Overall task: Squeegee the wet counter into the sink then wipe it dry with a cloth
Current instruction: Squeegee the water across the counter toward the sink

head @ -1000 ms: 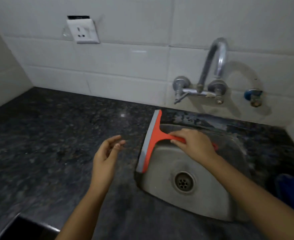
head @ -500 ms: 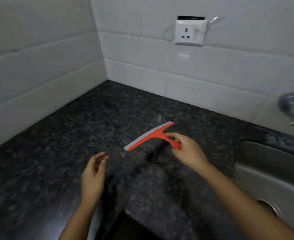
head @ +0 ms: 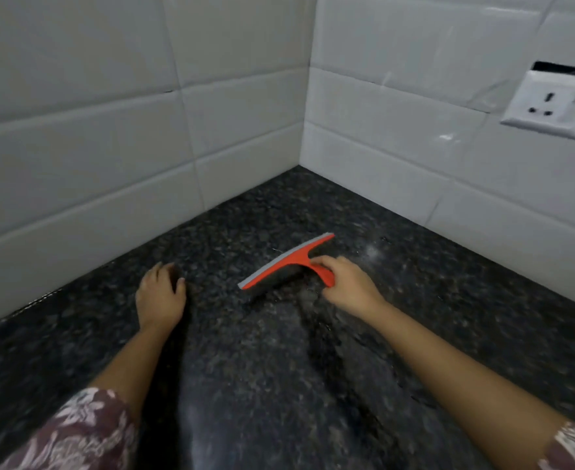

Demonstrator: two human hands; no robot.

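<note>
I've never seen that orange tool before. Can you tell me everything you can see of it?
The squeegee is T-shaped, seemingly orange plastic, with a grey rubbery strip along its long crossbar. The right hand grips its short handle. It tilts, lower edge down at the dark speckled counter, near where the tiled walls meet.

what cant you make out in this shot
Head view:
- squeegee handle: mostly covered by the right hand.
- wall socket: cut off by the right edge.
- left hand fingertips: blurred, contact with the counter unclear.
- sink, cloth: outside the frame.
</note>
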